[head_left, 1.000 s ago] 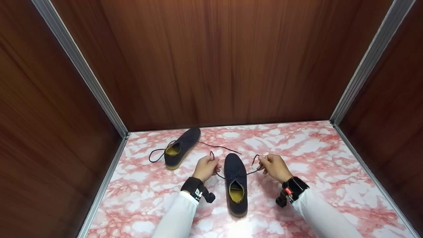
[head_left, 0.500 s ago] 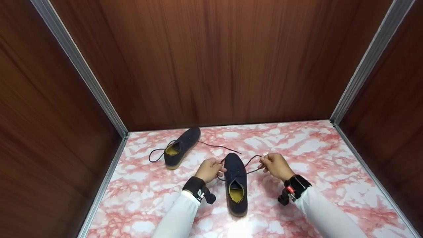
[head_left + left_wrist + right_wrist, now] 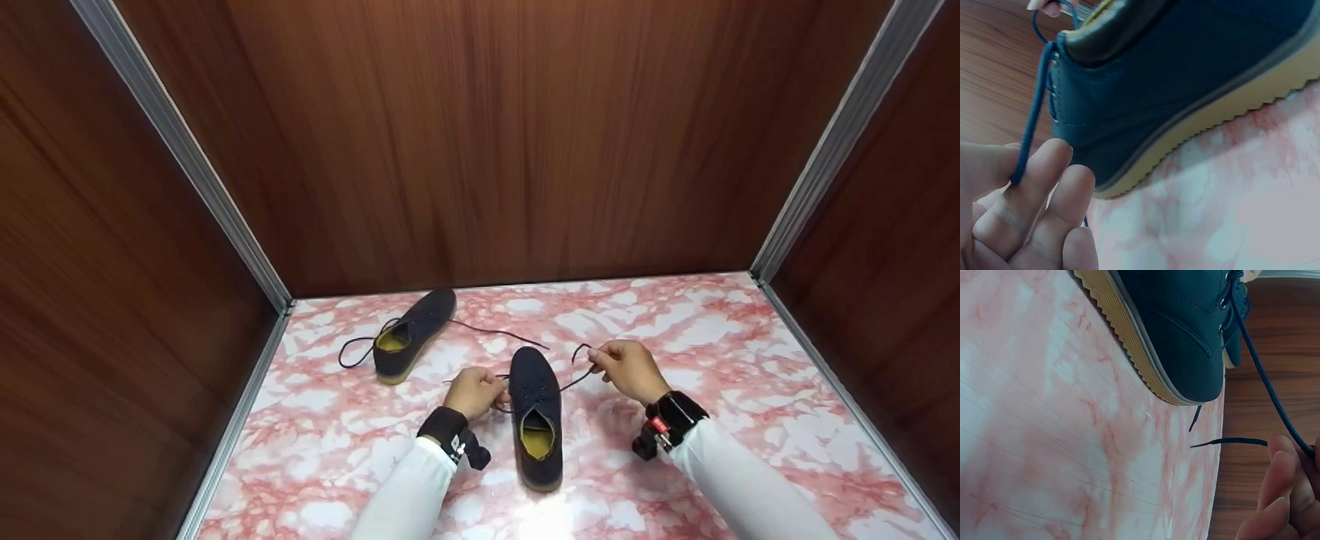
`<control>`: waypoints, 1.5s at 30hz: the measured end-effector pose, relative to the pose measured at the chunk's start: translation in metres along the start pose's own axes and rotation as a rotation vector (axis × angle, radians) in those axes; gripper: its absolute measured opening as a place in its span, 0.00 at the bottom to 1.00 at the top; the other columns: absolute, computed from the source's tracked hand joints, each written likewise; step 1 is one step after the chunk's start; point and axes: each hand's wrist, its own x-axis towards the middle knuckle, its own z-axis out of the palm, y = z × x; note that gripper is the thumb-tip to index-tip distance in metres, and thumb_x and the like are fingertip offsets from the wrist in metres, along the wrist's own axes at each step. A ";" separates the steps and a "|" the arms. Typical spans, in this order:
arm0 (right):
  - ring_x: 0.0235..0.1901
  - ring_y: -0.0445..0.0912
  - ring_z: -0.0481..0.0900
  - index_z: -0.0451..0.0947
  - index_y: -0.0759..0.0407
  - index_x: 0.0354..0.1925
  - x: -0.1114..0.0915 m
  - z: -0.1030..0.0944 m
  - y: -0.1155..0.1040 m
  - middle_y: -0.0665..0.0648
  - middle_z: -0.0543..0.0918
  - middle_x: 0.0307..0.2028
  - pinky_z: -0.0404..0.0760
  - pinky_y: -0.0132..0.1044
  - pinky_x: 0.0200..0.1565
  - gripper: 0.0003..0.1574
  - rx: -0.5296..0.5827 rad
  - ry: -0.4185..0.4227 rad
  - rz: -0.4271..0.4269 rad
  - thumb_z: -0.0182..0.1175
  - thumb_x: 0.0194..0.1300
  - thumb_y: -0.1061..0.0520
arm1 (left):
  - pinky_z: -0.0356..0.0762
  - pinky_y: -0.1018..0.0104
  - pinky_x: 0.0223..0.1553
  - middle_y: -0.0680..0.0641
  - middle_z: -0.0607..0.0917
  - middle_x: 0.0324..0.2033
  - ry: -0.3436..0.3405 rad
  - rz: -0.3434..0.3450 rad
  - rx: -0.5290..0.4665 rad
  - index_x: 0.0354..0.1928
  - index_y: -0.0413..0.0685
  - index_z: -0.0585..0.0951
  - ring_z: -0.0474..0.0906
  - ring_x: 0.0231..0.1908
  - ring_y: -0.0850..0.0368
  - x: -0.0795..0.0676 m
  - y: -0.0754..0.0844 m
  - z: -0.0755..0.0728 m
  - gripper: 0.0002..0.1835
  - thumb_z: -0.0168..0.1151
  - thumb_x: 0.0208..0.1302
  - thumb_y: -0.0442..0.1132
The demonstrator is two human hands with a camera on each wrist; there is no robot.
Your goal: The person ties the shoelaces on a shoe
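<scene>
A dark navy shoe (image 3: pixel 531 367) with a yellow lining stands upright between my hands, toe pointing away. My left hand (image 3: pixel 474 393), close to the shoe's left side, pinches one dark shoelace (image 3: pixel 1035 115) between thumb and index finger; the lace runs from the eyelets down to the fingers. To the right, my right hand (image 3: pixel 631 369) pinches the other side's shoelace (image 3: pixel 1266 382), held fairly straight from the shoe. Its loose tip (image 3: pixel 1213 441) sticks out past the fingers. In the right wrist view the thumb is largely cut off by the frame's edge.
A matching second shoe (image 3: pixel 427 319) stands behind on the left, one lace looped beside its heel and another lace (image 3: pixel 499 332) stretched toward the first shoe's toe. The pink-and-white marbled surface (image 3: pixel 712 420) is bounded by brown wood panels (image 3: pixel 517 150) at the back and sides.
My left hand has moved right, closer to the shoe, and slightly toward me, still pinching its lace. My right hand has shifted slightly right and away, its lace end swinging.
</scene>
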 end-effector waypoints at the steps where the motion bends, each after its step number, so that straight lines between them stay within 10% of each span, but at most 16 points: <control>1: 0.25 0.49 0.84 0.88 0.59 0.32 0.000 0.000 -0.001 0.56 0.91 0.28 0.78 0.32 0.29 0.17 -0.007 0.008 -0.006 0.64 0.75 0.50 | 0.79 0.73 0.26 0.42 0.92 0.27 0.007 -0.007 -0.001 0.31 0.42 0.84 0.86 0.23 0.61 0.000 -0.001 0.001 0.09 0.64 0.70 0.37; 18: 0.22 0.37 0.79 0.87 0.64 0.36 0.010 -0.001 -0.022 0.56 0.88 0.26 0.77 0.29 0.25 0.14 0.008 0.004 -0.004 0.61 0.76 0.57 | 0.68 0.75 0.20 0.40 0.88 0.22 0.056 0.050 0.048 0.30 0.31 0.88 0.73 0.17 0.65 -0.005 -0.023 0.012 0.13 0.63 0.65 0.36; 34: 0.30 0.43 0.80 0.91 0.58 0.35 0.026 0.019 -0.066 0.53 0.88 0.28 0.77 0.38 0.38 0.11 -0.141 0.111 -0.168 0.66 0.71 0.55 | 0.77 0.71 0.29 0.52 0.92 0.25 0.154 0.039 0.189 0.30 0.50 0.93 0.77 0.20 0.69 -0.011 -0.025 0.017 0.06 0.76 0.58 0.44; 45: 0.24 0.40 0.72 0.88 0.58 0.49 0.028 0.045 -0.092 0.55 0.84 0.25 0.72 0.35 0.33 0.12 -0.158 -0.094 -0.267 0.66 0.73 0.53 | 0.77 0.70 0.30 0.53 0.91 0.25 0.172 0.044 0.188 0.29 0.50 0.93 0.77 0.22 0.68 -0.014 -0.024 0.016 0.06 0.76 0.57 0.44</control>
